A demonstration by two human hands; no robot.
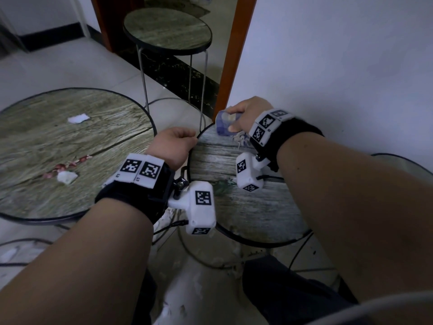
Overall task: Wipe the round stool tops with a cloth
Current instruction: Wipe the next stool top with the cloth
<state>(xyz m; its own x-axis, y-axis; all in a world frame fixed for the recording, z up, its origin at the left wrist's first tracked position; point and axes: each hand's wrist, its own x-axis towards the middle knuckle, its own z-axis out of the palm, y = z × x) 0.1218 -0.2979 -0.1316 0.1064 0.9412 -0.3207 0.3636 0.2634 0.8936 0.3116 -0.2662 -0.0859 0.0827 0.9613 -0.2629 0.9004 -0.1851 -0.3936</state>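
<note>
I see my right hand (246, 114) squeezing a small blue cloth (226, 123) at the far edge of the near stool top (248, 207). My left hand (174, 144) is curled shut on its left rim. I think wiping has only begun. Left of it, the big stool top (46, 137) has white scraps (78, 118) on it. Behind it, the tall stool (167, 29) looks untouched. No containers here.

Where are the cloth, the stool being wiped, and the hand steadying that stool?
cloth (224, 121): head view, on the bluish wad gripped in the right hand.
stool being wiped (253, 212): head view, on the bare wood-grain top.
left hand (174, 146): head view, on the back of the hand at the stool's rim.
</note>
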